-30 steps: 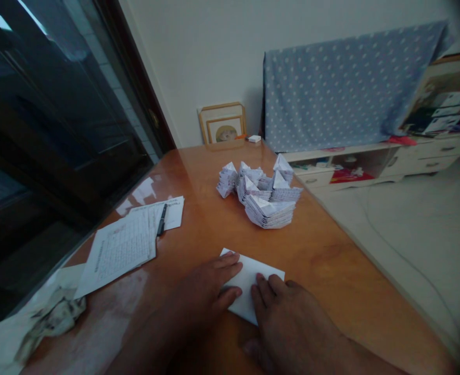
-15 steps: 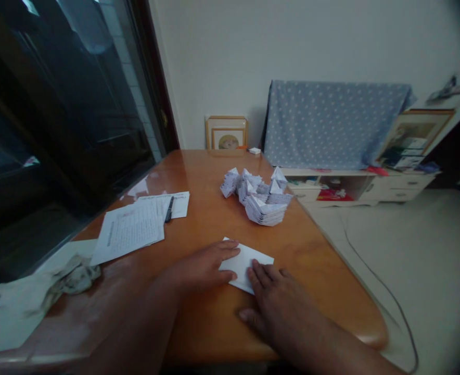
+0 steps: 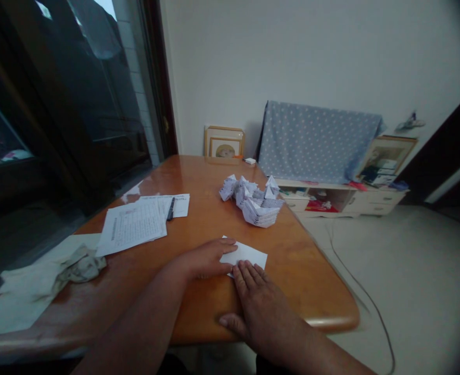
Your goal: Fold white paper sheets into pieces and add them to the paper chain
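Observation:
A folded white paper (image 3: 249,253) lies on the orange-brown table (image 3: 199,182) near its front edge. My left hand (image 3: 206,258) lies flat on the paper's left part, fingers stretched out toward the right. My right hand (image 3: 257,299) rests palm down in front of the paper, its fingertips pressing the near edge. Neither hand grips anything. Farther back stands a pile of folded paper shapes (image 3: 255,200).
Printed sheets (image 3: 136,224) with a dark pen (image 3: 170,208) lie at the left, a crumpled cloth (image 3: 79,265) on white paper nearer the left edge. A framed picture (image 3: 224,143) leans on the far wall. The table's rounded right edge drops to the floor, where a cable (image 3: 355,284) runs.
The head has lifted and pulled back, so more of the room and the table's front edge show. My right hand has slid a little left along the paper; my left hand stays flat on it.

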`<action>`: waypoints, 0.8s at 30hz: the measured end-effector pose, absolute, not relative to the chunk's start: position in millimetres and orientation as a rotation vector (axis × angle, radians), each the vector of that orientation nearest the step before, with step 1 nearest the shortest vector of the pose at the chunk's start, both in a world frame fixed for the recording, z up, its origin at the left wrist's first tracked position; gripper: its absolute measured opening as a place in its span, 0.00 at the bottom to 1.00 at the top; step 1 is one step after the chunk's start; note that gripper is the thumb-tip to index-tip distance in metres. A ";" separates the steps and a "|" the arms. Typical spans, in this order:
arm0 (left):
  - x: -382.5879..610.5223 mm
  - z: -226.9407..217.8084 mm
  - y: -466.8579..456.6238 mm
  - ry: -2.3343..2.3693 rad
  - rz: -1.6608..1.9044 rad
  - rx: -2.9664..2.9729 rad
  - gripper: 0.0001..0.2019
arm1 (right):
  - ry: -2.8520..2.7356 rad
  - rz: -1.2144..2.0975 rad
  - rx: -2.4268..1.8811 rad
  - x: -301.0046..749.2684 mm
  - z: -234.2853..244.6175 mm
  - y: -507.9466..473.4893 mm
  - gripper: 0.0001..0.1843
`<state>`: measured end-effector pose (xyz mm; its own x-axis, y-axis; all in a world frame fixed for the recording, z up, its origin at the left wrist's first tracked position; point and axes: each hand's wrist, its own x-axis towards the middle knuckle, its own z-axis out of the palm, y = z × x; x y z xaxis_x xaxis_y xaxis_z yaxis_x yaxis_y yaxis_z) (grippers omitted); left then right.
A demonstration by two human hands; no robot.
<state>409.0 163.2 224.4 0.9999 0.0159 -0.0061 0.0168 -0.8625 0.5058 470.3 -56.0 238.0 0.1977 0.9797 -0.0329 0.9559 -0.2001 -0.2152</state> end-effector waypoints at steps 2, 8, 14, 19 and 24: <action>407.9 225.4 163.5 0.022 -0.001 2.603 0.33 | -1.876 0.231 -2.317 468.1 234.2 -59.4 0.52; 404.7 231.5 162.1 0.037 -0.035 2.600 0.33 | -1.863 0.174 -2.334 467.8 231.4 -75.6 0.52; 405.9 236.5 159.5 0.099 -0.102 2.596 0.34 | -1.859 0.111 -2.353 476.3 225.2 -104.9 0.49; 406.0 237.9 159.4 0.094 -0.114 2.597 0.35 | -1.858 0.067 -2.366 486.3 230.8 -125.1 0.46; 406.5 236.1 160.9 0.091 -0.099 2.590 0.34 | -1.785 -0.032 -2.354 490.1 250.1 -120.1 0.33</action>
